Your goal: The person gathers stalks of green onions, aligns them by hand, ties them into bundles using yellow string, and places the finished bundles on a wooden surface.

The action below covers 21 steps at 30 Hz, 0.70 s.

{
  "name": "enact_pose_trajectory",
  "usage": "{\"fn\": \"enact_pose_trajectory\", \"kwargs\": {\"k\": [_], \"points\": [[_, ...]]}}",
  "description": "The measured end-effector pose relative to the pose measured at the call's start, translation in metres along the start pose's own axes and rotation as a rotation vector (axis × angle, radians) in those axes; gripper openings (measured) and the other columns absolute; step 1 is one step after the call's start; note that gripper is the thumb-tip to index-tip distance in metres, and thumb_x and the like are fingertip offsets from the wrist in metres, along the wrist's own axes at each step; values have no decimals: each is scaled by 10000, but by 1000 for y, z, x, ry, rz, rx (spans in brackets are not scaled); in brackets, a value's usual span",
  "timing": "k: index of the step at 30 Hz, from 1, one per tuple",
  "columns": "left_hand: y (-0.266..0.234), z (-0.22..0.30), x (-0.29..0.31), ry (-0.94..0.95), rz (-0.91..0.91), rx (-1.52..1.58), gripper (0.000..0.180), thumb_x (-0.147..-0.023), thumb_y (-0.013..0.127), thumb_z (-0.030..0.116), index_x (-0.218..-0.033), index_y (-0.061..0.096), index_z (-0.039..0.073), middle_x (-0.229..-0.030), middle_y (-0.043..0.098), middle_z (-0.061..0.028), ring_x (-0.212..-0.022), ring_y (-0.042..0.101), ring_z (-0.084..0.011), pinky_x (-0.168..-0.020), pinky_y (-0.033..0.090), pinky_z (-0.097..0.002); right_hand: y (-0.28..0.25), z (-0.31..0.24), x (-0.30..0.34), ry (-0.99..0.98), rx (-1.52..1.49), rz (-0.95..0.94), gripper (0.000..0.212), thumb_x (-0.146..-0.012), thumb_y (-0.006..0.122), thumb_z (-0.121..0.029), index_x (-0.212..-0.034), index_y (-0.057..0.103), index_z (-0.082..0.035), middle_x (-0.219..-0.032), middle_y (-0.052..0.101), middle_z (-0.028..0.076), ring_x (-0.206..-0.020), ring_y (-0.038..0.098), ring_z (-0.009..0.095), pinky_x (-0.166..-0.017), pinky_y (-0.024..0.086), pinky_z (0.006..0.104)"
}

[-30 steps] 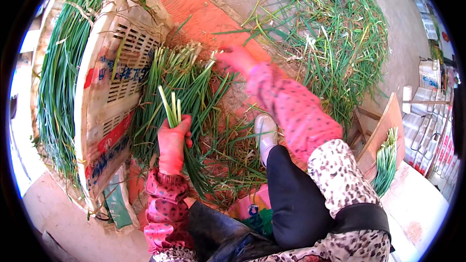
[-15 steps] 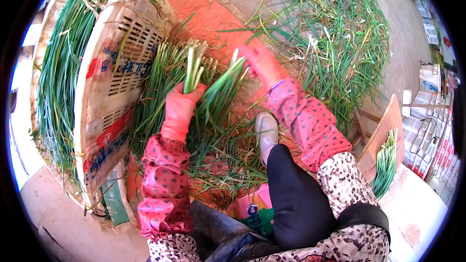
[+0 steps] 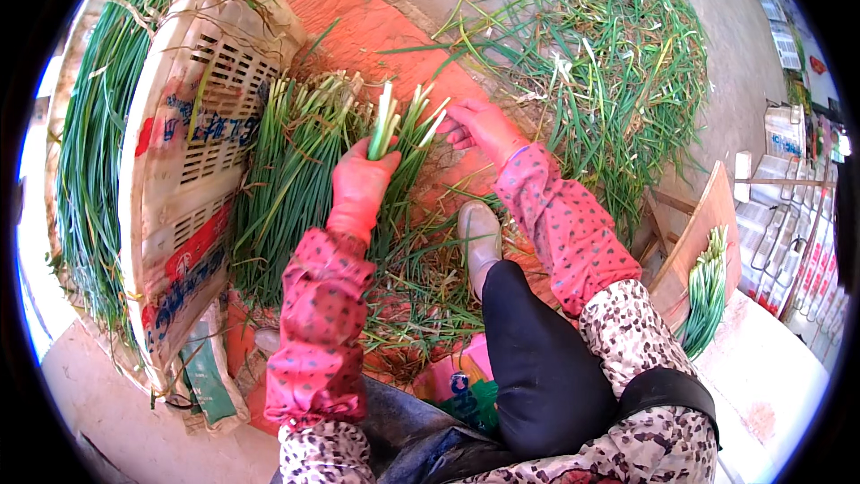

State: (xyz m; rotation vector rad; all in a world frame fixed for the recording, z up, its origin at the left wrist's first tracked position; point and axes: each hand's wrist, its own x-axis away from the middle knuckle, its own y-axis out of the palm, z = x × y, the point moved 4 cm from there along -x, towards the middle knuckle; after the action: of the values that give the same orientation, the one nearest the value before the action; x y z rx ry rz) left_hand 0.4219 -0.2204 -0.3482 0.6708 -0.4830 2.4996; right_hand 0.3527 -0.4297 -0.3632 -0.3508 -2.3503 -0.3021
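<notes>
My left hand (image 3: 361,181), in a red-orange glove, is wrapped round a small bunch of chives (image 3: 383,124), white stalk ends pointing up. Behind and left of it, a thick pile of chives (image 3: 300,148) lies on the orange mat, stalk ends facing away from me. More pale stalks (image 3: 421,125) slant up just right of the held bunch. Beside their tips is my right hand (image 3: 488,130), gloved alike, with loosely bent fingers and nothing clearly held; whether the fingertips touch the stalks is hard to see.
A whitish slatted plastic crate (image 3: 193,161) stands on edge at left, with long chives (image 3: 98,152) beyond it. Loose leaves (image 3: 618,63) cover the floor at far right. A wooden board (image 3: 703,224) with a trimmed bunch (image 3: 708,296) is near my right arm. My shoe (image 3: 479,237) rests on the mat (image 3: 376,27).
My left hand has shifted right with its bunch, closer to my right hand. My right hand has drawn slightly back from the clump of stalks it was touching. The view has turned a little.
</notes>
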Motion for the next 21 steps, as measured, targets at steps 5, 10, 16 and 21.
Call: {"fn": "enact_pose_trajectory", "kwargs": {"k": [5, 10, 16, 21], "points": [[36, -32, -16, 10, -28, -338, 289, -733, 710, 171, -985, 657, 40, -799, 664, -68, -669, 602, -178, -638, 474, -306, 27, 7, -3, 40, 50, -162, 283, -945, 502, -295, -1041, 569, -37, -865, 677, 64, -616, 603, 112, -561, 512, 255], [18, -21, 4, -315, -145, 18, 257, -778, 678, 158, -1021, 648, 81, -784, 679, -57, -624, 609, -124, -519, 443, -264, 59, 27, 30, 65, 563, -519, 293, -891, 560, -296, -985, 641, -31, -752, 670, 110, -634, 634, 194, -562, 514, 343], [-38, 33, 60, -401, -244, 154, 336, -871, 602, 204, -1181, 593, 74, -753, 669, -54, -604, 617, -133, -523, 432, -263, -37, 57, 34, -94, 1820, -442, 265, -830, 537, -246, -986, 697, -104, -890, 686, 135, -830, 669, 311, -697, 533, 423], [-125, 12, 112, -351, 27, 214, 334, -888, 598, 226, -1149, 611, 18, -722, 657, -78, -583, 607, -150, -589, 486, -279, -70, -31, 5, 64, 1892, 44, 302, -841, 559, -273, -1083, 667, -128, -917, 689, 122, -856, 662, 334, -737, 530, 417]]}}
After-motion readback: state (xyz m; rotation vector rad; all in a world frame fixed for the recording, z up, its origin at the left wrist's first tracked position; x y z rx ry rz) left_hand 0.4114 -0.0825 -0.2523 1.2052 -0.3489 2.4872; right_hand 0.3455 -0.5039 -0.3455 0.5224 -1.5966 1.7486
